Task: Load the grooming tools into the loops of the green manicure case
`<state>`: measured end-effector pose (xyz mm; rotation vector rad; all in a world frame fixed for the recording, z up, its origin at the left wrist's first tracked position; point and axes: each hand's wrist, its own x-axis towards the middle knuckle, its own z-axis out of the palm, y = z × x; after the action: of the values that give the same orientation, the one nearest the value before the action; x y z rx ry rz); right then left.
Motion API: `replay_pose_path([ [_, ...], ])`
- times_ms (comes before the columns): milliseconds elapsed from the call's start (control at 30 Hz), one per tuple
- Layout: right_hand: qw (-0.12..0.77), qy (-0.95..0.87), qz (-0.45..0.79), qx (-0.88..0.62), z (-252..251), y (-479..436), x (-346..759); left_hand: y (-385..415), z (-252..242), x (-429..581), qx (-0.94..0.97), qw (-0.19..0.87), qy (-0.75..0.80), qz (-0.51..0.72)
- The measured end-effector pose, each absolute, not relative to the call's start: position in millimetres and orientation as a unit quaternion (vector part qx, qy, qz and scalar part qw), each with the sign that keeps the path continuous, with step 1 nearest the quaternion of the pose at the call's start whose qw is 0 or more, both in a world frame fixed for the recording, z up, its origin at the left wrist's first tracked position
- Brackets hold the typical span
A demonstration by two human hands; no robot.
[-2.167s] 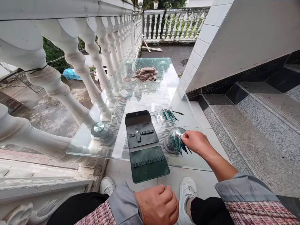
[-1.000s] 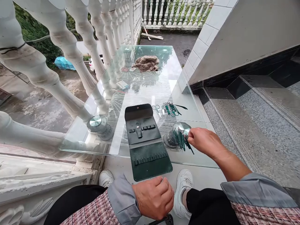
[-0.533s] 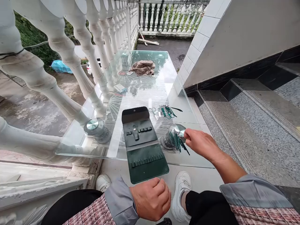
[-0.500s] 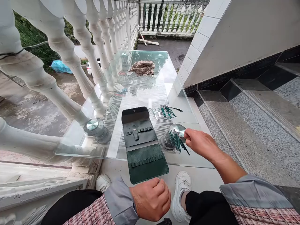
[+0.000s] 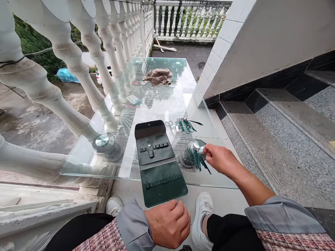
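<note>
An unfolded dark green manicure case [image 5: 163, 193] lies on the glass table, its near end past the edge; its elastic loops hold nothing. My left hand [image 5: 169, 223] is loosely closed just below the case, with no object showing in it. My right hand [image 5: 222, 160] has thumb and forefinger pinched beside a bundle of slim green-handled manicure tools [image 5: 195, 157]. Whether a tool is between those fingertips, I cannot make out. Farther back on the glass lie small scissors [image 5: 169, 123], nail clippers [image 5: 180, 123] and other green-handled pieces.
The glass tabletop [image 5: 154, 111] rests on round metal-capped supports, one [image 5: 103, 141] at the near left. A crumpled brown cloth [image 5: 158, 76] and a small card [image 5: 133, 99] lie farther back. White balusters [image 5: 70, 59] line the left; stone steps [image 5: 277, 139] rise on the right.
My right hand has shifted very slightly left, still pinched by the slim tools. My left hand and the case stay essentially as they were; the view has tilted a little.
</note>
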<state>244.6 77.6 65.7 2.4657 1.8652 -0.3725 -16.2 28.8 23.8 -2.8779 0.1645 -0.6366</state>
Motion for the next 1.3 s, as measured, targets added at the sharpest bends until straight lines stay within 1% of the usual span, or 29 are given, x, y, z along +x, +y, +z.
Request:
replay_pose_path([
  [267, -0.057, 0.565, -0.176, 0.805, 67.8, 83.3, 233.6, 29.9, 22.2, -15.1, -0.971, 0.099, 0.058, -0.212],
  [500, -0.054, 0.552, -0.154, 0.818, 67.6, 87.7, 229.0, 29.1, 22.8, -15.3, -0.97, 0.105, 0.056, -0.21],
  [667, -0.085, 0.527, -0.162, 0.83, 67.0, 88.7, 229.4, 29.0, 23.5, -14.9, -0.97, 0.105, 0.055, -0.21],
  [833, -0.174, 0.471, -0.245, 0.83, 61.2, 90.5, 237.6, 29.5, 22.9, -15.7, -0.972, 0.106, 0.061, -0.203],
  [967, -0.215, 0.447, -0.302, 0.814, 57.3, 89.5, 245.5, 28.7, 22.4, -15.9, -0.972, 0.101, 0.06, -0.201],
  [1167, -0.354, 0.345, -0.434, 0.753, 61.8, 86.7, 251.7, 28.2, 22.0, -15.3, -0.973, 0.1, 0.058, -0.201],
  [1300, -0.365, 0.344, -0.463, 0.731, 62.0, 87.1, 255.9, 28.6, 23.2, -15.5, -0.972, 0.098, 0.058, -0.204],
])
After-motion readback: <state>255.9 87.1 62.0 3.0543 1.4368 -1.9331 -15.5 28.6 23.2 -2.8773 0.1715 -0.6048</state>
